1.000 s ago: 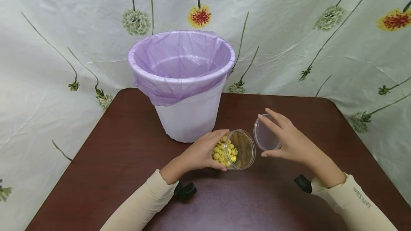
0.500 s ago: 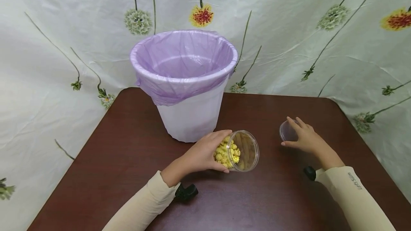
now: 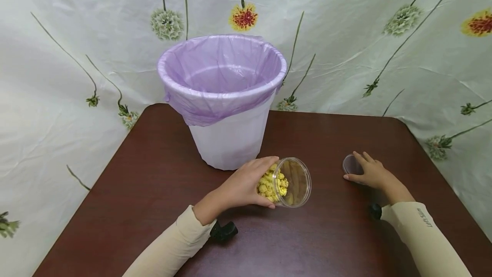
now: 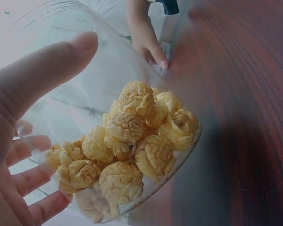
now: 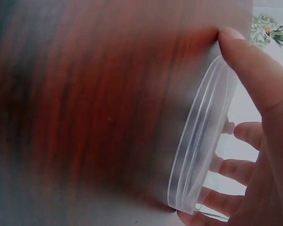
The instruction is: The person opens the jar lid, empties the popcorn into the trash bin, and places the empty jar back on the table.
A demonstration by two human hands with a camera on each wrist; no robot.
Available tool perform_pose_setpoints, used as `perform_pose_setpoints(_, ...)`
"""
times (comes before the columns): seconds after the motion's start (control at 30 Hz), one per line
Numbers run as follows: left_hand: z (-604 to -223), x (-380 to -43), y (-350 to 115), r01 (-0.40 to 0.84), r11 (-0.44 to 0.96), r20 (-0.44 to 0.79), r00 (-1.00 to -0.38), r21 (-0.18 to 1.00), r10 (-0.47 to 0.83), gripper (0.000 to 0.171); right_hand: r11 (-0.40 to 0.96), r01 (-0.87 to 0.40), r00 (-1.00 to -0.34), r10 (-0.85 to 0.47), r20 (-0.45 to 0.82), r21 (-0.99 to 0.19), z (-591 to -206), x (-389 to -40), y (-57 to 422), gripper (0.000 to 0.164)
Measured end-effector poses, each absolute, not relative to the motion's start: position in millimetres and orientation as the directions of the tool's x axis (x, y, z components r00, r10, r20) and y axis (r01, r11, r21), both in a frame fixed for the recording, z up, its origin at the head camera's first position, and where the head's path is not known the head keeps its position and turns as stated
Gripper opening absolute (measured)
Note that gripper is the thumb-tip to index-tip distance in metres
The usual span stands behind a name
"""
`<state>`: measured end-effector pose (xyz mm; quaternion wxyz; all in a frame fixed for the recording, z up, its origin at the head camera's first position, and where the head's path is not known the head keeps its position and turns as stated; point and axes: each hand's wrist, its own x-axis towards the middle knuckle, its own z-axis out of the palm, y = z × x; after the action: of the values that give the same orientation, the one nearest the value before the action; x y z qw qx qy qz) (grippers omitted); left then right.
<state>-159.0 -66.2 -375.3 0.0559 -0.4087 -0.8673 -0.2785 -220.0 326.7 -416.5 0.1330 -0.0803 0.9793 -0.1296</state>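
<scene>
My left hand point(image 3: 240, 187) grips a clear round plastic jar point(image 3: 295, 183), its mouth tipped toward the right. Yellow popcorn point(image 4: 125, 136) is heaped along the jar's lower side and base, showing through the wall in the left wrist view. Over at the table's right side, my right hand point(image 3: 374, 175) holds a clear round lid point(image 5: 203, 136) by its rim, thumb on one edge and fingers on the opposite one. The lid is low, right at the tabletop. Part of it is hidden under the hand in the head view.
A white bin point(image 3: 230, 146) lined with a purple plastic bag point(image 3: 215, 112) stands on the dark brown table point(image 3: 146, 200), behind my left hand. Behind the table hangs a pale cloth point(image 3: 346, 33) printed with flowers.
My right hand has carried the lid away from the jar, to the right and down toward the tabletop. The left hand and jar have stayed nearly in place.
</scene>
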Motion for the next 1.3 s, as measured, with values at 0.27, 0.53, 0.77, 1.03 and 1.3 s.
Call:
perform_pose_setpoints(0.27,-376.2,-160.1,-65.2,0.744,0.507,0.332,-0.656,0.435,0.678,0.104,0.942,-0.123,-0.94,-0.211,-0.268,-0.311,-406.7,-221.2,323.1,0.097)
perform_pose_setpoints(0.53,-374.5,-159.6,-64.6,0.746,0.499,0.333,-0.652,0.441,0.681,0.104,0.904,-0.191,-0.94,-0.28,-0.193,-0.383,-377.6,-234.9,310.6,0.088)
perform_pose_setpoints(0.77,-374.2,-160.4,-64.5,0.748,0.499,0.336,-0.651,0.438,0.68,0.104,0.838,-0.223,-0.944,-0.312,-0.102,-0.499,-337.0,-249.0,287.7,0.083)
perform_pose_setpoints(1.03,-375.0,-161.7,-65.0,0.745,0.506,0.335,-0.655,0.434,0.677,0.104,0.759,-0.276,-0.933,-0.359,-0.025,-0.589,-286.9,-268.8,244.2,0.074)
perform_pose_setpoints(1.3,-375.0,-161.5,-65.1,0.74,0.521,0.319,-0.662,0.426,0.679,0.103,0.702,-0.363,-0.896,-0.443,0.025,-0.613,-243.8,-280.8,200.7,0.067)
